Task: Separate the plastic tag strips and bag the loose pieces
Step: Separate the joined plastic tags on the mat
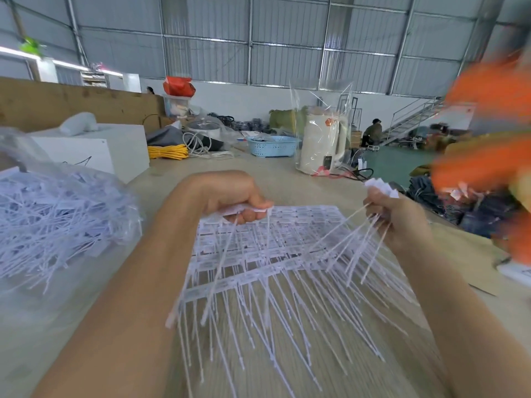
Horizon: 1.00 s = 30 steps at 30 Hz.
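Note:
A stack of white plastic tag strips (275, 254) lies on the table in front of me, tails fanning toward me. My left hand (235, 196) is closed on a strip lifted off the stack's far left corner, its tails hanging down. My right hand (393, 216) is shut on a bundle of loose tags, heads sticking up above the fist and tails spreading down-left over the stack. At the left lies a clear plastic bag (57, 219) full of loose tags.
A white box (94, 150) stands behind the bag. Further back on the table are yellow cord (168, 152), a blue basket (273, 145) and a bagged white kettle (321, 145). A blurred orange shape (488, 156) fills the right edge. A person sits far off.

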Tool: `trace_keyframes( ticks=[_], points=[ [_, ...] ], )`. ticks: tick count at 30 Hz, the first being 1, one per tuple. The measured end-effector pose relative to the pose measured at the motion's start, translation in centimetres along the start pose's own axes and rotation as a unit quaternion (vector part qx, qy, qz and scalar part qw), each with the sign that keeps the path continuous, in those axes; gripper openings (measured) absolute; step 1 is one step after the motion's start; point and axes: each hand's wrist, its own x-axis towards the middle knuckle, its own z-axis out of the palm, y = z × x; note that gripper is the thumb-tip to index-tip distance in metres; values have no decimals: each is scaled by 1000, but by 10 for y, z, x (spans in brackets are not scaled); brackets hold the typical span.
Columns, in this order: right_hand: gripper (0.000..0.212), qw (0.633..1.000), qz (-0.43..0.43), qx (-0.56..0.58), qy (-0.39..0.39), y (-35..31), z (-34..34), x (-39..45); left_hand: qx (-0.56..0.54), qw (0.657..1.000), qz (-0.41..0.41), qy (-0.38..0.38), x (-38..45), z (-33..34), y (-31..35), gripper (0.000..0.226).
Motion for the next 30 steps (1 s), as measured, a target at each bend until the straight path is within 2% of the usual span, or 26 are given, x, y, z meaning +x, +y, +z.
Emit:
trace_keyframes(
  ticks=[4,8,11,14,19,23,25,27,30],
  points=[
    [11,993,82,46,-79,8,1,6,77,997,-2,25,5,3,-6,34],
    [8,988,123,-91,-23,24,-8,13,66,997,-2,26,11,8,-6,34],
    [8,966,187,-177,-24,38,-12,14,86,996,2,29,15,14,-7,35],
    [22,961,197,-193,-25,40,-10,15,95,995,-5,29,20,18,-10,37],
    [21,948,244,-193,-71,38,-7,13,120,992,-12,27,25,21,-12,32],
    [20,947,237,-203,-79,35,-5,10,154,988,-15,17,29,24,-14,33],
    [22,961,204,-173,-67,32,-2,10,178,984,-17,9,31,25,-16,33],
    [18,977,178,-90,-71,27,4,9,205,979,-15,14,31,25,-18,36],
    [12,971,190,41,-138,21,15,0,286,957,-27,40,34,24,-21,41]
  ],
)
